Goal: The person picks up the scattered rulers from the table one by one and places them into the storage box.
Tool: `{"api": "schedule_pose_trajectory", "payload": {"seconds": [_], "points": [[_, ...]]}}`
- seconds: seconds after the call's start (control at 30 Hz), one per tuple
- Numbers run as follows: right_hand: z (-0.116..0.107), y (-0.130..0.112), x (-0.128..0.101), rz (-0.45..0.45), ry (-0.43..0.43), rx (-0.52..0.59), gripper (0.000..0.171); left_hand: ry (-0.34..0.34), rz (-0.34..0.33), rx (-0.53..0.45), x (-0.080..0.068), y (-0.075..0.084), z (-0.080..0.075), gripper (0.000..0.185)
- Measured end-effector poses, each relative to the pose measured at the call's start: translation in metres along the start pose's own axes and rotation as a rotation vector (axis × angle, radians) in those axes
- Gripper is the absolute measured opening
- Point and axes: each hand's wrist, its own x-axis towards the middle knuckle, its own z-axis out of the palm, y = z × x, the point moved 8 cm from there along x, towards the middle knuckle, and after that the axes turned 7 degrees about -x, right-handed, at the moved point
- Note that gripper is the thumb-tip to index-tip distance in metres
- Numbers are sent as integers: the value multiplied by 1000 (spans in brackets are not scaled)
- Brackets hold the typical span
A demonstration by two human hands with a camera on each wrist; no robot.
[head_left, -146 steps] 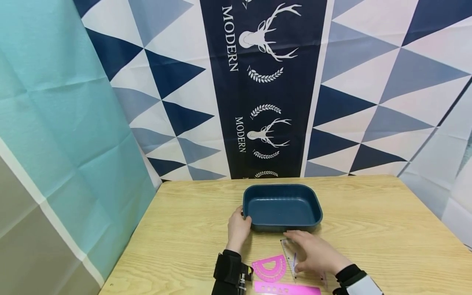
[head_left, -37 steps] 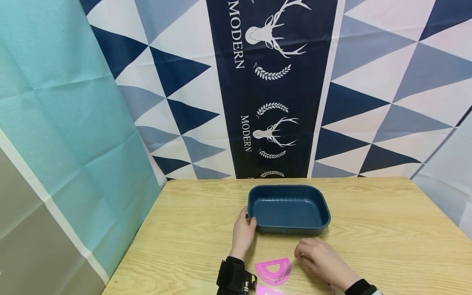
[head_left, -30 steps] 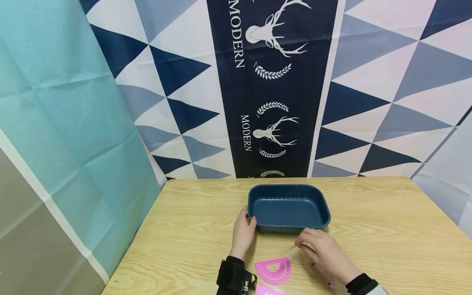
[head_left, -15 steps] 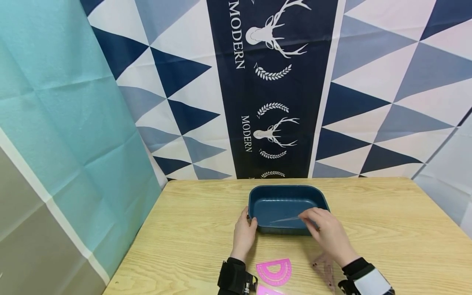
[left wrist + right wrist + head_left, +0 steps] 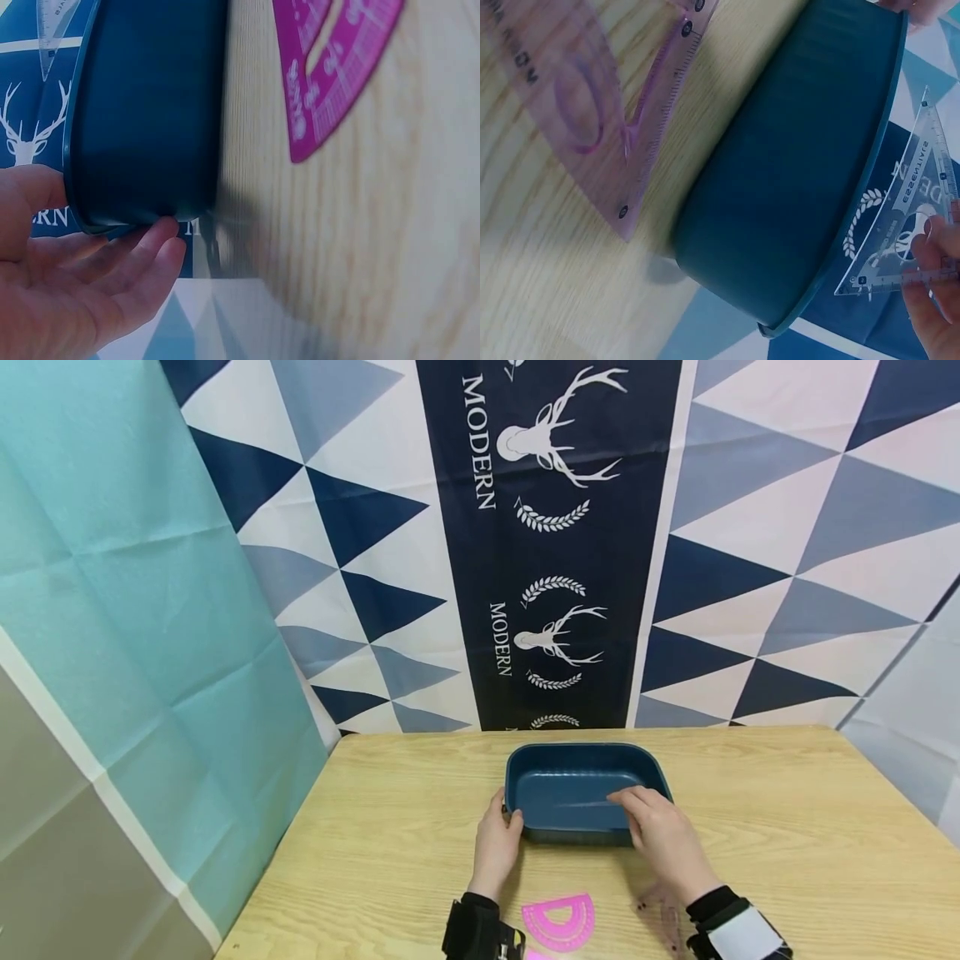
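Observation:
A dark blue tray [image 5: 577, 758] stands mid-table. My left hand [image 5: 497, 839] holds its near left corner, thumb at the rim and fingers [image 5: 150, 244] against the outer wall of the tray [image 5: 150, 112]. My right hand [image 5: 663, 835] hovers over the tray's near right part and pinches a clear triangle ruler [image 5: 592, 803] by one edge. In the right wrist view the clear triangle ruler [image 5: 904, 225] hangs above the tray [image 5: 802, 187], with the fingertips [image 5: 937, 289] on its lower corner. Nothing else shows in the tray.
A pink protractor [image 5: 559, 922] lies on the wooden table [image 5: 787, 843] near its front edge, also the pink protractor [image 5: 337, 75]. A translucent pink set square [image 5: 660, 910] lies beside my right wrist, also the set square [image 5: 585, 105]. Patterned cloth hangs behind the table.
My right hand picked the clear triangle ruler up off the table and carried it forward over the tray. My left hand has stayed on the tray's corner.

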Motion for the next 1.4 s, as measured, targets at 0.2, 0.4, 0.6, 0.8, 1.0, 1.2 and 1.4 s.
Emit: {"api": "schedule_pose_trajectory", "payload": {"seconds": [0.2,0.4,0.6,0.8,1.0,1.2,1.4], "points": [[1,2,2,-2,25,4,31,-4,-7,-7,1,0,0,47],[4,1,3,-41,57,-17,35,-17,-10,3,1,-1,0,48],[14,-6,7,-88,27,-37,45,-15,-18,2,2,-3,0,48],[25,-12,8,-100,3,-36,48,-28,-14,-1,3,-2,2,48],[36,-13,5,-99,-60,-57,48,-29,-29,-1,2,-4,0,48],[45,-12,1,-87,-109,-60,57,-30,-22,0,2,-4,0,48],[50,-12,-3,-97,-103,-53,60,-33,-17,-6,0,-3,0,48]]}}
